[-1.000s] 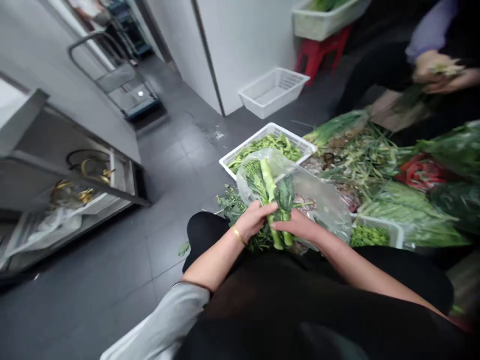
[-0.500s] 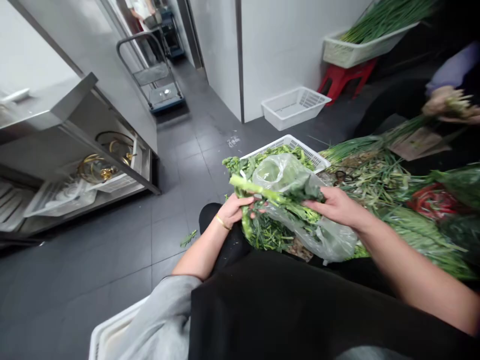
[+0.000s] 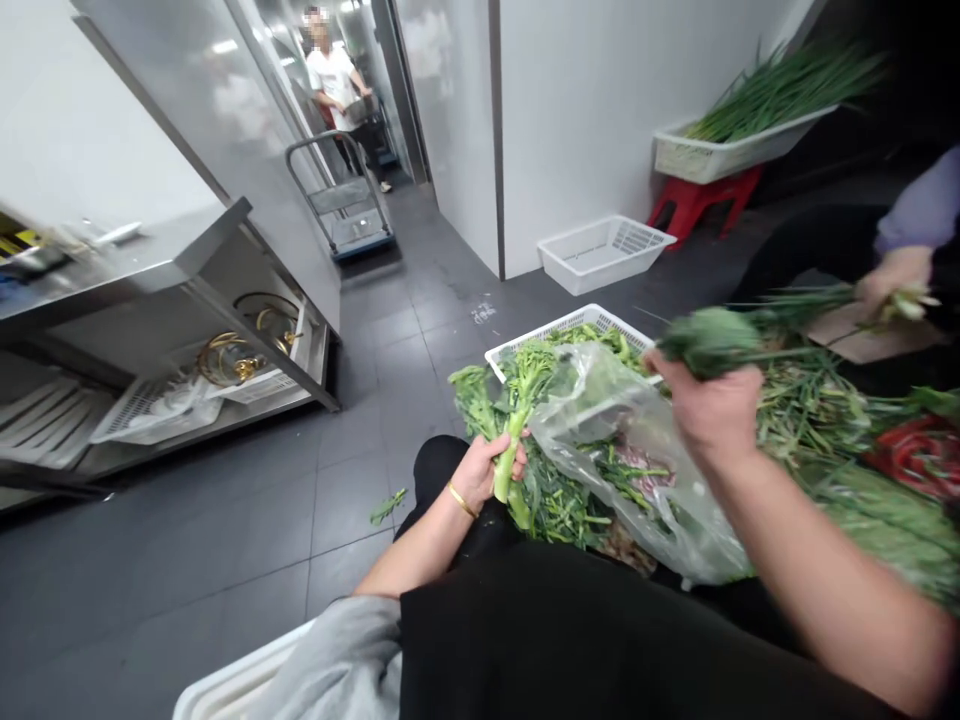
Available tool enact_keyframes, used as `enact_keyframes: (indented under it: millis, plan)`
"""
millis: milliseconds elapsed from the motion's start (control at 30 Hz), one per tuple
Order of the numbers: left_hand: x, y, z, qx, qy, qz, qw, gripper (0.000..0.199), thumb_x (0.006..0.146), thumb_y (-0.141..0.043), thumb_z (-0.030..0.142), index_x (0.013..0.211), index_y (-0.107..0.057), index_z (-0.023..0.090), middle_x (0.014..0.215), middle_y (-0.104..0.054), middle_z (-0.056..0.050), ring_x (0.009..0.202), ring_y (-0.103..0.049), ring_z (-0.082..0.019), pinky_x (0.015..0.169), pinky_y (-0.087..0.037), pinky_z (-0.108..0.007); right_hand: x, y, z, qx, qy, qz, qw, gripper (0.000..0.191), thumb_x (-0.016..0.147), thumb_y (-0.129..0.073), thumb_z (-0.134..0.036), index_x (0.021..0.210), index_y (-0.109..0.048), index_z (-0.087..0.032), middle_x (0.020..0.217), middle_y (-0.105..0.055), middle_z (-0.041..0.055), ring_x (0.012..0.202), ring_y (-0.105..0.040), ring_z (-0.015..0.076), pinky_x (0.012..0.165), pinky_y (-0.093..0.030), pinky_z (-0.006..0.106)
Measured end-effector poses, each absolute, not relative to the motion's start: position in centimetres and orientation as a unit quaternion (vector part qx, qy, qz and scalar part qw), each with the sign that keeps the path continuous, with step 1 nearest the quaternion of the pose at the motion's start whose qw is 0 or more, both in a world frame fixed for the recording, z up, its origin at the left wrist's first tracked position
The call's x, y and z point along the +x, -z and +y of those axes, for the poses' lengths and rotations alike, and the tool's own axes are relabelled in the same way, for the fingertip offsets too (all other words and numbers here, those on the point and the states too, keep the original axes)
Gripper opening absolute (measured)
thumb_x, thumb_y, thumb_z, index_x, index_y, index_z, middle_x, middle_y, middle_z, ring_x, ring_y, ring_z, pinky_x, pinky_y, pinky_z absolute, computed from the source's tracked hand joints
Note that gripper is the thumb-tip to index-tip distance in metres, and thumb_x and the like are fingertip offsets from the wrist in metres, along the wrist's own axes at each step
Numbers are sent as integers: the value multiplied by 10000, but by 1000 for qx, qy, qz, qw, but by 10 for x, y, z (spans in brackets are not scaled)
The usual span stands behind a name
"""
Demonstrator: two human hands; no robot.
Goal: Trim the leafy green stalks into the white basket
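Note:
My left hand (image 3: 486, 474) is closed around broccolini stalks (image 3: 519, 408), with their florets pointing up and away from me. Raised to the right, my right hand (image 3: 714, 412) grips a dark green leafy piece (image 3: 709, 340), blurred by motion. A clear plastic bag (image 3: 701, 545) lies spread between my hands, with some greens and something reddish showing through it. Trimmed leaves (image 3: 559, 492) are heaped below my left hand. Just beyond the bag, a white basket (image 3: 602, 311) contains more broccolini.
A co-worker's hand (image 3: 896, 280) holds green onions at right. Another white basket (image 3: 574, 272) sits by the wall, near a red stool (image 3: 697, 208) bearing a crate of long greens (image 3: 780, 105). A cart (image 3: 360, 235) and a person (image 3: 334, 80) are farther back; a steel counter (image 3: 202, 245) stands left.
My hands have moved apart: the right rose away to the right with a leafy piece, while the left now holds the broccolini upright. The bag lies more spread out. A person shows more fully behind the cart.

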State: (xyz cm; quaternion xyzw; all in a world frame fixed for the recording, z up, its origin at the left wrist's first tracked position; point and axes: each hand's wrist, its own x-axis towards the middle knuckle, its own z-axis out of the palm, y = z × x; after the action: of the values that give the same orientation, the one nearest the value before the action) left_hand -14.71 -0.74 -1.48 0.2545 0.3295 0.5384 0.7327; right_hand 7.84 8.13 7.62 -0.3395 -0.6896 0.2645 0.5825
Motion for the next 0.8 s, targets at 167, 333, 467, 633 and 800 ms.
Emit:
enact_keyframes:
  millis: [167,333,467,633,800]
  plan:
    - [-133,13,-1,219,-541,239,776,379,765,-642,443,903,-624,90,603,-570,-5,344,-359,-43,367,-239,-204,20,-37,52,-334,-709,-414,464,362,650,-747,-456,662,-525,-170,509,-431,-64,382,-305,38,377,-240,194]
    - [-126,8,-4,225,-649,297,664,359,732,-698,382,953,-547,142,635,-581,6,381,-419,-56,396,-277,-198,-9,-25,63,-381,-685,-429,448,419,630,-759,-441,508,-457,-178,401,-416,-49,369,-353,59,374,-278,202]
    - [-123,7,-5,224,-691,350,591,425,711,-721,337,1039,-506,173,627,-607,7,399,-477,-88,408,-333,-204,-6,-22,56,-422,-542,-533,494,377,762,-627,-449,532,-490,-184,453,-483,-17,423,-439,97,448,-390,240]
    - [-130,2,6,184,-700,353,593,390,721,-717,315,1035,-538,168,591,-564,26,410,-472,-71,420,-347,-185,10,-17,13,-201,-265,-840,429,100,832,-540,-270,852,-594,-188,711,-626,32,650,-589,151,613,-481,259]
    - [-154,7,10,95,-699,283,649,275,758,-672,328,931,-524,174,606,-522,27,400,-398,-32,383,-281,-143,22,-13,2,-103,-289,-903,301,340,855,-463,-195,1191,-513,-175,894,-660,68,750,-635,161,647,-515,268]
